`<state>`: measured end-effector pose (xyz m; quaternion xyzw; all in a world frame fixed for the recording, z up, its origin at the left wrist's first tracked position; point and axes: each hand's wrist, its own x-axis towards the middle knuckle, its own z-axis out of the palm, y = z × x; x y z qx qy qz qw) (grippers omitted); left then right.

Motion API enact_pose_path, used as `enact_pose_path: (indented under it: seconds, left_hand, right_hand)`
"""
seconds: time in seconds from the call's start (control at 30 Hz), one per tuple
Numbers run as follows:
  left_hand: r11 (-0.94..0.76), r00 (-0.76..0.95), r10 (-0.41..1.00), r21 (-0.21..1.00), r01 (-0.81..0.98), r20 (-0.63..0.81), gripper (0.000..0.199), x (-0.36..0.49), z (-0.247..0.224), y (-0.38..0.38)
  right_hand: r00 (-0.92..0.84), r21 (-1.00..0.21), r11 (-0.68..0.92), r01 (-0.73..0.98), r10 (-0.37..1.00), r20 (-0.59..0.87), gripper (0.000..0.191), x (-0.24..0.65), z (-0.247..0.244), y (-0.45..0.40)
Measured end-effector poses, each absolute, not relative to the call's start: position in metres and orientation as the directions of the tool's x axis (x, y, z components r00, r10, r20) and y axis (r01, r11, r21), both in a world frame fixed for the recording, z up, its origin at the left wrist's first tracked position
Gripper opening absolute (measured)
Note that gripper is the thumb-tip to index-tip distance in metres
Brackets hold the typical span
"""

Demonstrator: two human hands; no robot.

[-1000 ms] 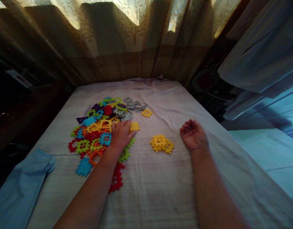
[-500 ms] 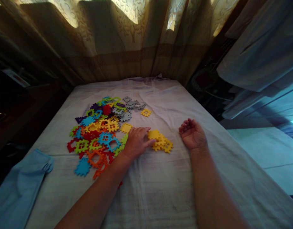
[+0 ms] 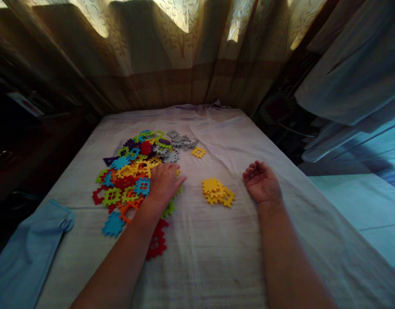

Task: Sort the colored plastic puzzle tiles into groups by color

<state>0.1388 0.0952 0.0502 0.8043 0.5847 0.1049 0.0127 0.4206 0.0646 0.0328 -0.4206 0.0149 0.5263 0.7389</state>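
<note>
A mixed heap of flat, notched plastic pieces (image 3: 129,182) in several colours covers the left part of the cloth. My left hand (image 3: 165,180) lies palm down over the heap's right edge, thumb apart, fingertips on a yellow piece partly hidden beneath them. To its right is a small pile of yellow pieces (image 3: 216,191), untouched. My right hand (image 3: 260,182) rests palm up beyond that pile, fingers loosely curled, nothing in it. One yellow piece (image 3: 199,152) sits alone near the grey pieces (image 3: 181,140) at the back.
The pieces lie on a pale cloth-covered surface (image 3: 216,257). Light blue fabric (image 3: 33,249) lies at the left edge. A patterned curtain (image 3: 171,64) hangs behind, and pale cloth (image 3: 351,86) hangs at the upper right. Red pieces (image 3: 157,242) lie near my left forearm.
My left hand has moved left from the small yellow pile onto the heap's edge. The red pieces beside my left forearm show more now. My right hand has stayed in place.
</note>
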Motion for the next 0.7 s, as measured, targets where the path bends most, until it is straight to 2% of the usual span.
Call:
enact_pose_path:
  seconds: [0.1,0.27,0.6,0.7]
  left_hand:
    - [-0.224,0.22,0.967,0.023,0.974,0.127,0.038,0.126,0.052,0.101]
    - [-0.226,0.227,0.969,-0.022,0.974,0.101,0.04,0.125,0.05,0.1]
    - [-0.207,0.2,0.968,0.035,0.978,0.155,0.026,0.128,0.062,0.098]
    - [-0.254,0.222,0.951,0.132,0.958,0.216,0.028,0.135,0.068,0.096]
  right_hand:
    - [0.434,-0.612,0.095,-0.785,0.788,-0.436,0.01,0.422,0.03,0.064]
    - [0.437,-0.625,0.094,-0.775,0.795,-0.421,0.009,0.423,0.027,0.064]
    - [0.437,-0.618,0.087,-0.782,0.783,-0.443,0.008,0.423,0.028,0.064]
    - [0.439,-0.622,0.086,-0.779,0.782,-0.442,0.008,0.422,0.029,0.065]
